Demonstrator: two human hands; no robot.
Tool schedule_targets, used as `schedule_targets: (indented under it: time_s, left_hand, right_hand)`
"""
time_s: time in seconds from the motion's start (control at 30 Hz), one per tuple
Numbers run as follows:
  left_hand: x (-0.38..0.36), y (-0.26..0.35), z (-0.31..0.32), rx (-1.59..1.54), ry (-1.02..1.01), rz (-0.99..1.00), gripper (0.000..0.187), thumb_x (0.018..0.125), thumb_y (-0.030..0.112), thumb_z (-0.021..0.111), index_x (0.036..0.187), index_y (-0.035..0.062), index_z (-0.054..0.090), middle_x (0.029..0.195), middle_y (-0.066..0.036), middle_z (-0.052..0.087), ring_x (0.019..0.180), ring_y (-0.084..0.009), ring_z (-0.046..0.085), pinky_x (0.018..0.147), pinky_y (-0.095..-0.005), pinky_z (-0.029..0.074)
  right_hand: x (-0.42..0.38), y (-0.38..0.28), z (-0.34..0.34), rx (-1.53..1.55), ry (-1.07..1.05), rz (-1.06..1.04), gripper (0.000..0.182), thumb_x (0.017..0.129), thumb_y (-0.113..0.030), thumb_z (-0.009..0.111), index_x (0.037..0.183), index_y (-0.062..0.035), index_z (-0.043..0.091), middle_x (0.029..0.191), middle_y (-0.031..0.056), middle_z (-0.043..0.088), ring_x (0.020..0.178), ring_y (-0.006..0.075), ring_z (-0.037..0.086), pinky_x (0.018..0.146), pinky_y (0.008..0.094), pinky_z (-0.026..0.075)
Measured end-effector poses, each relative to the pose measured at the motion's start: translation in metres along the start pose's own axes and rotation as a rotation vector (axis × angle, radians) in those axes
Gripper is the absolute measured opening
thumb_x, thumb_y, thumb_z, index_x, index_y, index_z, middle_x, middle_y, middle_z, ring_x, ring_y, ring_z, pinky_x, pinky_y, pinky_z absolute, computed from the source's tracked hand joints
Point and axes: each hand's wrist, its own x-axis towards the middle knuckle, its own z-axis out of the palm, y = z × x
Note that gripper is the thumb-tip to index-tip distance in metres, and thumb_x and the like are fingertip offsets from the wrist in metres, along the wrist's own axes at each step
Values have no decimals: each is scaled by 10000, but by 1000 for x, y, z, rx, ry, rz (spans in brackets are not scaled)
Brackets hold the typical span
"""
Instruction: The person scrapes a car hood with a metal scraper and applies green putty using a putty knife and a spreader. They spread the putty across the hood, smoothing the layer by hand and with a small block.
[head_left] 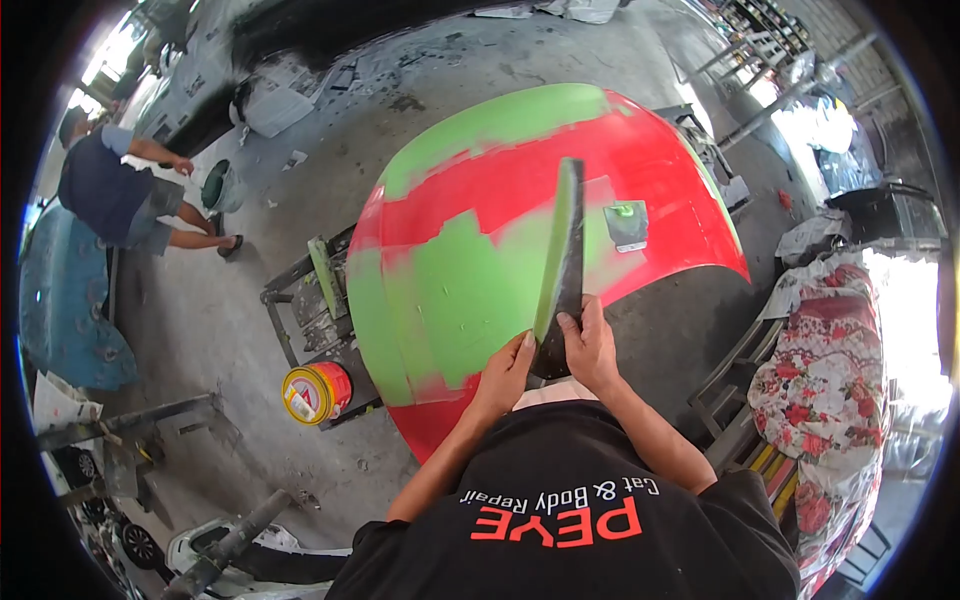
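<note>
A long, narrow, slightly curved strip [571, 250], light green along one face and black on the other, stands up in front of me. My left hand [507, 372] grips its lower left edge. My right hand [591, 345] is closed on its lower right side, thumb lying against the dark face. Beyond the strip spreads a red car hood [450, 190] with large light green patches, raised on a stand. A small grey plate [627, 226] with a dab of green paste rests on the hood, to the right of the strip.
A red and yellow can [316, 392] sits on the dark metal stand [285, 300] left of the hood. At far left a person [120, 185] stands near a dark bucket [214, 185]. Flowered cloth [820, 390] covers something at right. Metal bars [215, 550] rise lower left.
</note>
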Motion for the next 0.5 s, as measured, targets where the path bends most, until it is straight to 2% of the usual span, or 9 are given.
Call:
schedule_targets:
  time_s: [0.07,0.1,0.13,0.2,0.23,0.27,0.3,0.37,0.5]
  left_hand:
    - [9,14,4,-63,-68,-54,462,1104,359,420,1080,-49,634,964,-42,661,935,-136,579,859,-302,471]
    - [16,15,5,-75,-55,-73,480,1104,378,409,1127,-44,637,1020,-67,675,973,-134,581,892,-292,464]
    - [26,15,5,-87,-37,-92,503,1105,397,398,1174,-38,640,1076,-92,689,1011,-132,584,925,-281,458]
    - [50,21,2,-51,-61,-130,552,1100,438,383,1249,-31,634,1022,-73,665,990,-138,570,933,-291,444]
    - [56,41,5,-198,6,-21,568,1098,448,376,1275,-34,619,993,-53,642,957,-141,567,906,-303,453]
    - [63,61,8,-343,76,91,585,1096,459,369,1300,-37,605,964,-33,619,923,-144,563,878,-315,462]
    - [70,81,10,-337,89,89,585,1096,459,369,1300,-37,605,964,-33,619,923,-144,563,878,-315,462]
    - [83,111,13,-444,146,166,567,1109,379,361,1456,-53,481,1167,-43,660,1020,-104,597,908,-252,461]
    - [104,119,41,-155,82,213,475,1095,278,463,1456,-31,489,1259,-78,660,1120,-106,599,961,-246,460]
  right_hand:
    - [-12,8,-7,-107,-104,27,245,981,-120,612,1157,-17,477,900,258,641,826,460,641,712,475,498]
    - [-15,5,-10,-118,-169,88,281,971,-131,620,1187,-38,465,918,298,657,901,531,622,715,534,494]
    - [-18,14,-12,-115,-169,85,281,971,-131,620,1187,-38,465,918,298,657,901,531,622,715,534,494]
    - [-23,36,-12,-60,-254,-44,367,958,-124,629,1249,-35,424,856,316,654,817,543,623,694,557,478]
    - [-23,39,-15,-61,-315,-11,463,954,-110,631,1345,-38,393,883,319,660,858,539,631,714,550,489]
    - [-23,44,-18,-51,-325,-15,463,954,-110,631,1345,-38,393,883,319,660,858,539,631,714,550,489]
    - [-23,50,-21,-13,-365,-31,500,954,-105,630,1380,-37,377,885,318,662,876,537,633,725,546,494]
    - [-18,59,-33,78,-460,-41,538,960,-81,616,1435,-34,367,980,315,671,998,512,634,811,495,513]
    - [10,69,-64,267,-487,-18,451,972,-64,596,1389,-27,429,1044,275,671,1032,459,649,875,430,507]
